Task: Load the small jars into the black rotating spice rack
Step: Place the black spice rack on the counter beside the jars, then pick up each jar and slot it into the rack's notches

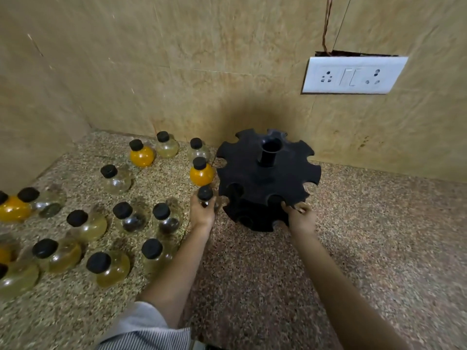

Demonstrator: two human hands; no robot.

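The left hand [202, 214] had its fingers curled round a small jar [205, 197] with a black cap, holding it upright just beside the left edge of the black spice rack [267, 178]; the right hand [302, 218] pinched the near rim of the rack's upper disc (beside one of its notches). The rack stood on the stone counter [366, 223] near the wall; the other jars [116, 181] stood on the counter to its left.

We count jars [116, 183]: sixteen, four of them filled orange | black rack [267, 183]: one | white socket plate [353, 75]: one
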